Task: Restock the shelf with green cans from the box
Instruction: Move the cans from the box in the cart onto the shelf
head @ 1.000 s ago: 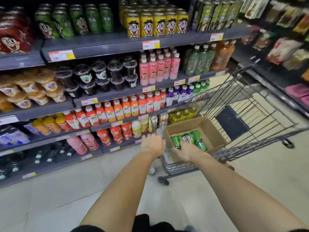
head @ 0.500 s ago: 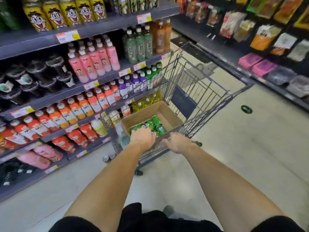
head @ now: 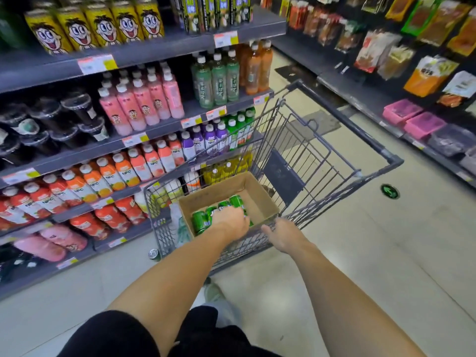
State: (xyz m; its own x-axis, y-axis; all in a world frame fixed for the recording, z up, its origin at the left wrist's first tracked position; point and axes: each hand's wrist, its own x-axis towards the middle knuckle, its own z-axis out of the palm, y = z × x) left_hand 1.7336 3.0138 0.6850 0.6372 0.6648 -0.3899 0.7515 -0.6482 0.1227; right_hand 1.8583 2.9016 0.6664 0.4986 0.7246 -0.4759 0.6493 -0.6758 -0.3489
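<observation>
Several green cans point(head: 206, 219) lie in the box point(head: 260, 199) inside the cart point(head: 334, 161); left hand point(head: 230, 222) reaches over them, grip hidden; right hand point(head: 282, 234), fingers loose, steadies the near rim.
</observation>
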